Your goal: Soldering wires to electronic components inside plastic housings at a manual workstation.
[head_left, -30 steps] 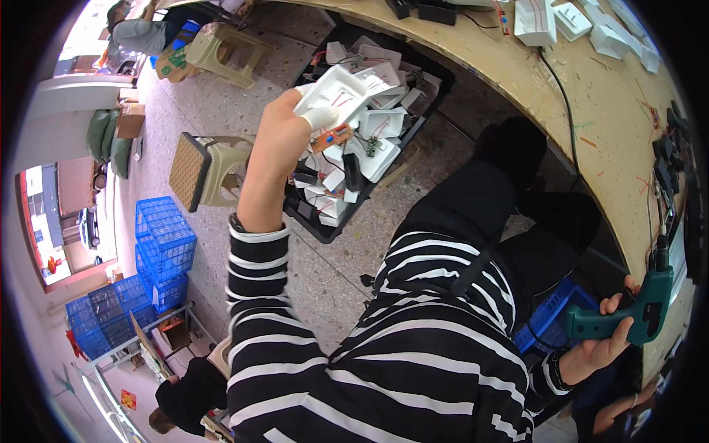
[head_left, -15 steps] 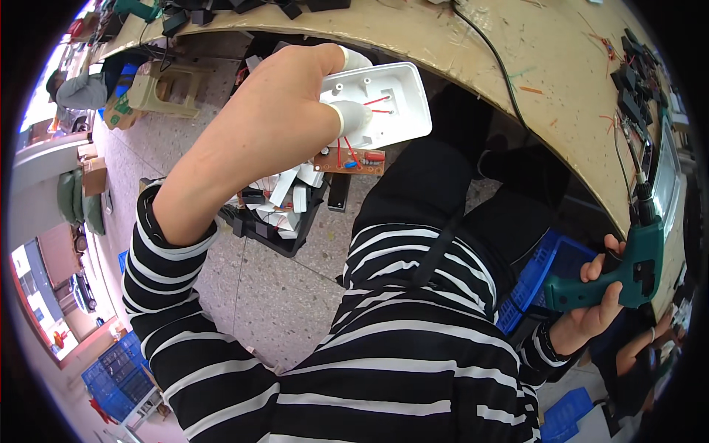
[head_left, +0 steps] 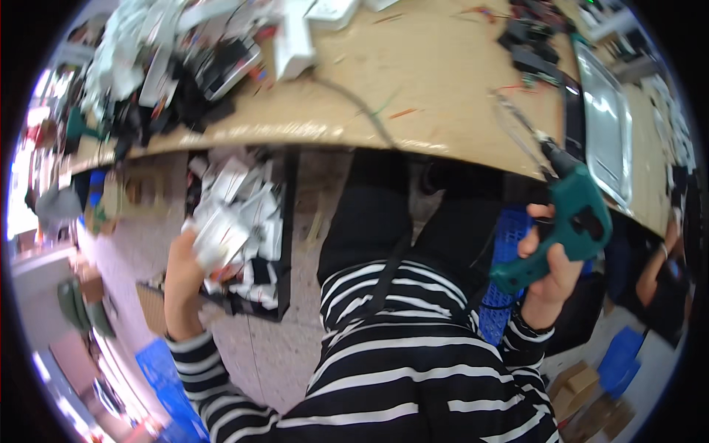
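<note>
My left hand is low on the left, closed on a white plastic part over a black crate of similar white parts on the floor. My right hand grips a green electric screwdriver by its handle, its bit pointing up toward the wooden table's edge. My striped sleeves and dark trousers fill the lower middle of the picture.
The wooden table holds a heap of white and black parts at the left, a white block and a metal tray at the right. Blue crates stand under the table. Another person's arm shows at the far right.
My left hand has dropped from the raised position near the table down to the black crate with a white part. The view tilted up toward the table; the right hand still holds the screwdriver.
</note>
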Action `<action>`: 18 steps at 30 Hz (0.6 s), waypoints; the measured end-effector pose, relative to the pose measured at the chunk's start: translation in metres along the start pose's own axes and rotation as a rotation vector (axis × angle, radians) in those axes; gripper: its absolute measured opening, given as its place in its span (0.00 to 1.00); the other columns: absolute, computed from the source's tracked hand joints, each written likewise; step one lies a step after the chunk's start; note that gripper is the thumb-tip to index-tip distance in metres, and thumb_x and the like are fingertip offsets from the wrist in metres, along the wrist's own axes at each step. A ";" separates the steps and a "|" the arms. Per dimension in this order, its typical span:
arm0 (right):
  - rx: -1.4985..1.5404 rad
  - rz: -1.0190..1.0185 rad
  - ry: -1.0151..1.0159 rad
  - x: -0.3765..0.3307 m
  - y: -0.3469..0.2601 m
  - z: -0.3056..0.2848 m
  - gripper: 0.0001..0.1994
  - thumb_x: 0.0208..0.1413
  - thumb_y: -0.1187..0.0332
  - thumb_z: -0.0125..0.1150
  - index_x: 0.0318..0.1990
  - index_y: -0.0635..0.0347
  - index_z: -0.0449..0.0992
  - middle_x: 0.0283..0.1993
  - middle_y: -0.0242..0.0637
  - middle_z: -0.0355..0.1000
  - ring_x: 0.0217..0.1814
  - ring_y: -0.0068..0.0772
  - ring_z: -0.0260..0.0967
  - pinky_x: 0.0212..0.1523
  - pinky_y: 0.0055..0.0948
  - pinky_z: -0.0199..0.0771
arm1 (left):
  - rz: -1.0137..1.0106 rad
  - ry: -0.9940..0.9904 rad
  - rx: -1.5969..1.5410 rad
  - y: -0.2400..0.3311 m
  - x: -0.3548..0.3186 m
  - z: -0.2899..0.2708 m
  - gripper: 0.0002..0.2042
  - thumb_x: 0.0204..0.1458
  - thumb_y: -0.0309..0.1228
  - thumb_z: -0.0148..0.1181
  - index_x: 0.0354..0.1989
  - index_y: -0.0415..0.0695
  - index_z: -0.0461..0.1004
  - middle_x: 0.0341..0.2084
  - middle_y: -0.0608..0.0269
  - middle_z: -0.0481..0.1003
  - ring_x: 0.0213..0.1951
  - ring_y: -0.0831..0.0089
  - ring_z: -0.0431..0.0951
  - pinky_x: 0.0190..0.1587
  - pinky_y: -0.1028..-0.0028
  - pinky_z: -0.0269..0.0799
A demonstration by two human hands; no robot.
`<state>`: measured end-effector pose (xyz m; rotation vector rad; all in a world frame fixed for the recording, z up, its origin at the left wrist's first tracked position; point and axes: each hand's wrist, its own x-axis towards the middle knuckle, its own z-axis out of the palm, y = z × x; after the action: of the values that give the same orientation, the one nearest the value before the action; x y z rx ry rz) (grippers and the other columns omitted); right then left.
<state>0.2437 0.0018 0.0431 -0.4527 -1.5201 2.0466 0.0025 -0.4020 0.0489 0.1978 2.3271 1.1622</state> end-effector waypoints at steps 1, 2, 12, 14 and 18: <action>0.002 0.004 0.022 0.001 -0.001 0.002 0.31 0.45 0.64 0.60 0.54 0.70 0.54 0.47 0.54 0.63 0.27 0.27 0.66 0.24 0.23 0.69 | -0.159 0.020 -0.090 -0.006 -0.014 -0.009 0.15 0.37 0.27 0.57 0.36 0.37 0.71 0.25 0.66 0.72 0.24 0.81 0.69 0.23 0.80 0.65; -0.003 -0.025 0.048 0.000 -0.003 0.003 0.31 0.45 0.64 0.60 0.54 0.70 0.54 0.47 0.54 0.63 0.27 0.27 0.66 0.24 0.23 0.69 | -0.168 0.055 -0.100 -0.022 -0.026 -0.018 0.15 0.37 0.27 0.57 0.37 0.37 0.70 0.25 0.66 0.72 0.23 0.80 0.70 0.24 0.79 0.66; 0.156 0.005 0.015 0.002 -0.004 -0.003 0.30 0.45 0.66 0.60 0.54 0.70 0.55 0.46 0.55 0.63 0.28 0.27 0.67 0.25 0.22 0.70 | -0.231 0.570 -0.093 -0.228 -0.032 -0.021 0.15 0.38 0.20 0.51 0.39 0.36 0.68 0.30 0.58 0.71 0.33 0.71 0.71 0.34 0.74 0.67; 0.117 -0.020 0.022 0.003 -0.005 -0.005 0.29 0.46 0.66 0.60 0.53 0.69 0.56 0.46 0.54 0.63 0.28 0.27 0.67 0.26 0.22 0.70 | -0.130 0.606 0.054 -0.203 -0.027 -0.002 0.17 0.37 0.20 0.48 0.40 0.36 0.65 0.32 0.56 0.69 0.36 0.68 0.69 0.40 0.71 0.65; 0.123 -0.021 0.042 0.008 -0.006 -0.011 0.28 0.45 0.65 0.60 0.52 0.69 0.58 0.46 0.53 0.64 0.28 0.27 0.67 0.25 0.21 0.69 | -0.203 0.474 0.540 -0.196 -0.033 -0.033 0.21 0.36 0.20 0.48 0.45 0.35 0.62 0.39 0.56 0.66 0.41 0.64 0.67 0.46 0.68 0.61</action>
<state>0.2448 0.0169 0.0458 -0.4276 -1.3604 2.0866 0.0330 -0.5580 -0.0743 -0.1419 2.9587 0.4942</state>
